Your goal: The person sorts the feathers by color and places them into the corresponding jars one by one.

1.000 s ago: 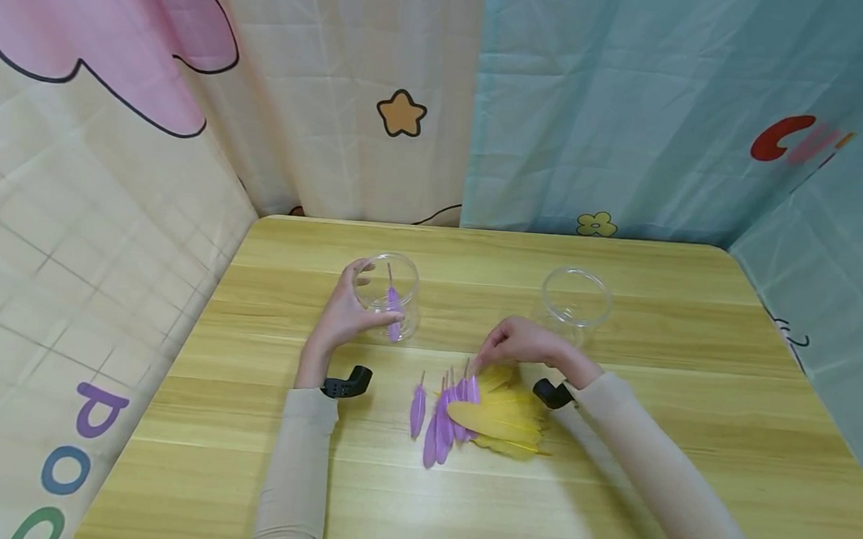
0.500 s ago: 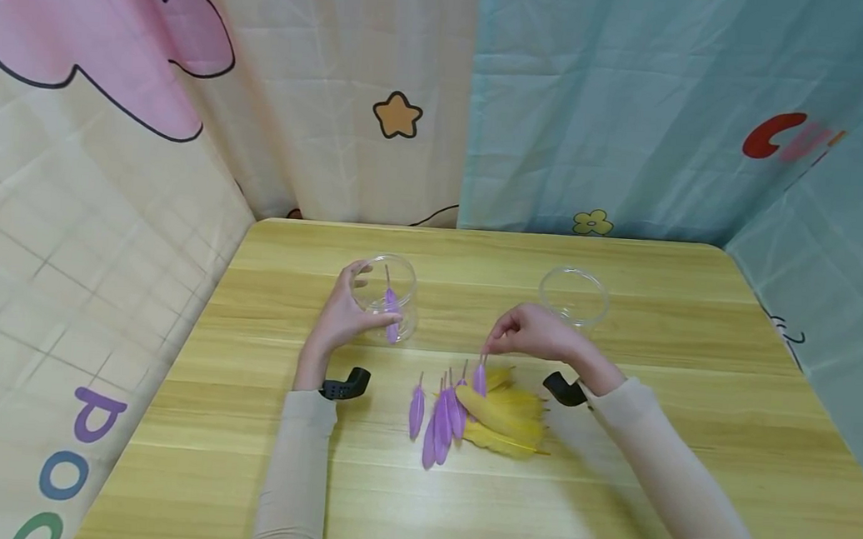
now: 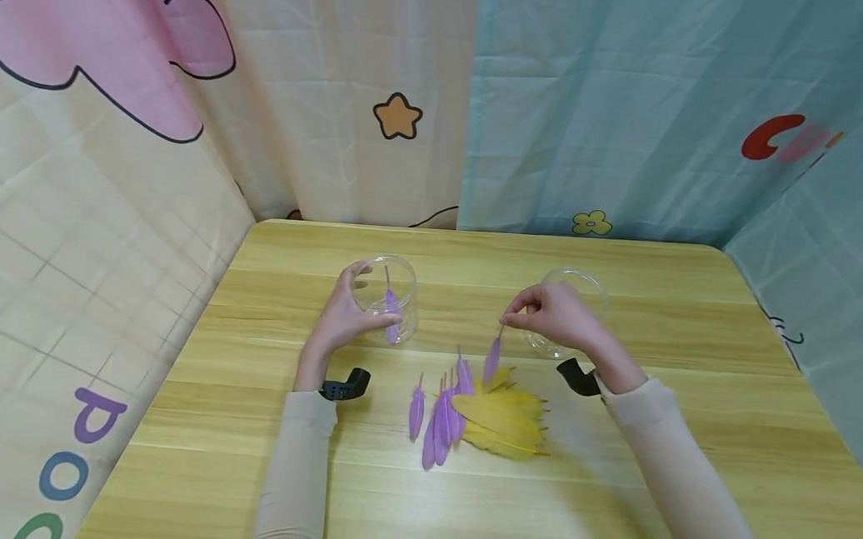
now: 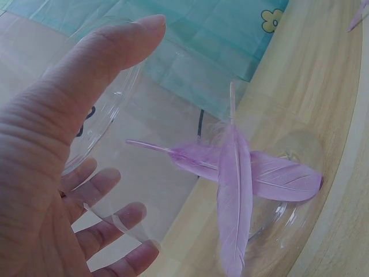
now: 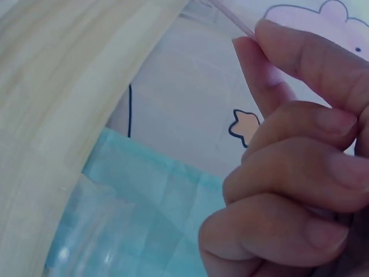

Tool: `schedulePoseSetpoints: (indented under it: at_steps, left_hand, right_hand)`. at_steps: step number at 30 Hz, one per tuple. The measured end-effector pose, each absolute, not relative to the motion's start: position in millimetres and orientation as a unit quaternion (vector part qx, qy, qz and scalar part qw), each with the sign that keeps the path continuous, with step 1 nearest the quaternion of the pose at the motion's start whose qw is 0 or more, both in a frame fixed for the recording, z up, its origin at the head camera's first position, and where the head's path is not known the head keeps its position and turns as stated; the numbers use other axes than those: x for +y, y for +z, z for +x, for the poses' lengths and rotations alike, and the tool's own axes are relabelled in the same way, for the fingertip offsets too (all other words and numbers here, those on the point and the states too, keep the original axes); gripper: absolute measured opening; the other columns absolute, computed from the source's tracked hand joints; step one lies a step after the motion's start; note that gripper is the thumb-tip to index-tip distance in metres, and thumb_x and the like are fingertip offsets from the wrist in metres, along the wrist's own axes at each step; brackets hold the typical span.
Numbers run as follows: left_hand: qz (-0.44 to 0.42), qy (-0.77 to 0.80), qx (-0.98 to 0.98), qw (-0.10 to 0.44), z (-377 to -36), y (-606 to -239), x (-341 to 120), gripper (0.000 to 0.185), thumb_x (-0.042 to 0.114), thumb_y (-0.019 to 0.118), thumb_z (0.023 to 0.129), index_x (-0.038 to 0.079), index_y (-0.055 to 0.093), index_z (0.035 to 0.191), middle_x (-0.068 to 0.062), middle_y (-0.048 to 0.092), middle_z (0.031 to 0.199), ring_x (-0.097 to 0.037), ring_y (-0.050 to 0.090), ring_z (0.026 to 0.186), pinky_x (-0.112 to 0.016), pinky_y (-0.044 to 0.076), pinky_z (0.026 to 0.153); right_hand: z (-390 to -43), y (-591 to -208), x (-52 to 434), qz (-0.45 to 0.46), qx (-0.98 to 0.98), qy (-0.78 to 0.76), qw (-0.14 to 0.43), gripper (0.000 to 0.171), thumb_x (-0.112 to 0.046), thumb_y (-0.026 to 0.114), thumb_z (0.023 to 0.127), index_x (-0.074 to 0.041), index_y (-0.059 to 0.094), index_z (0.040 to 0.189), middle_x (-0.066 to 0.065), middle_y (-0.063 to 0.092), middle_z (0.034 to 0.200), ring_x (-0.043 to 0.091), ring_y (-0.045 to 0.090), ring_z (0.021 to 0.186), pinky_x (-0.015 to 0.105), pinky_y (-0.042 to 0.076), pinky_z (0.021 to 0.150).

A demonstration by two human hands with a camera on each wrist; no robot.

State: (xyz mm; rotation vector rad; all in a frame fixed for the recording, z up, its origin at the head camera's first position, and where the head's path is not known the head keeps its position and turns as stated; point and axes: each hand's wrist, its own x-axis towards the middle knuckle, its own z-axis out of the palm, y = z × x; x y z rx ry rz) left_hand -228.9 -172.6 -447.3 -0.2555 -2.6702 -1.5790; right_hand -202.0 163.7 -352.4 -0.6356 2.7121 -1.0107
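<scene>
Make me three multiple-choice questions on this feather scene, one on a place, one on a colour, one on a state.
1. Where is the left jar?
A. in the left hand's grip
B. on the yellow feathers
C. off the table

2. What colour is the feather that the right hand pinches?
A. yellow
B. purple
C. green

3. How is the right jar?
A. full of feathers
B. lying on its side
C. upright, no feathers visible inside

Answers: 1 A, fingers wrap the jar; 2 B, it hangs purple from the fingertips; 3 C, its clear wall shows none.
</scene>
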Motion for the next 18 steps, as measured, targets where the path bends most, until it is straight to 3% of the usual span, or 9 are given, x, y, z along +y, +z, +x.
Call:
schedulePoseSetpoints:
  at_steps: [10,18]
  left_hand:
    - [-0.081,-0.508,-0.857,0.016,-228,-449,-174,0.112,0.049,0.087,0.060,0.019,0.022,0.147,-0.002,0.032,0.146,-0.027,0.034,0.131,-0.053,0.042,0.092]
    - [-0.085,-0.505,-0.859,0.019,-229,-448,-173,0.111,0.047,0.087,0.061,0.018,0.022,0.147,0.001,0.033,0.145,-0.025,0.034,0.130,-0.052,0.042,0.092]
  right_hand:
    - [-212,-322,154,-0.127,0.882,-0.452,0.035,0.034,-0.041,0.070,0.085,-0.010,0.073,0.097,0.002,0.040,0.057,0.015,0.029,0.051,0.031,0.030,0.051]
    - [-227,-315,122,-0.132,0.831,-0.541,-0.020,0.028,-0.033,0.073,0.084,-0.007,0.075,0.094,0.001,0.039,0.054,0.014,0.027,0.050,0.030,0.026,0.048]
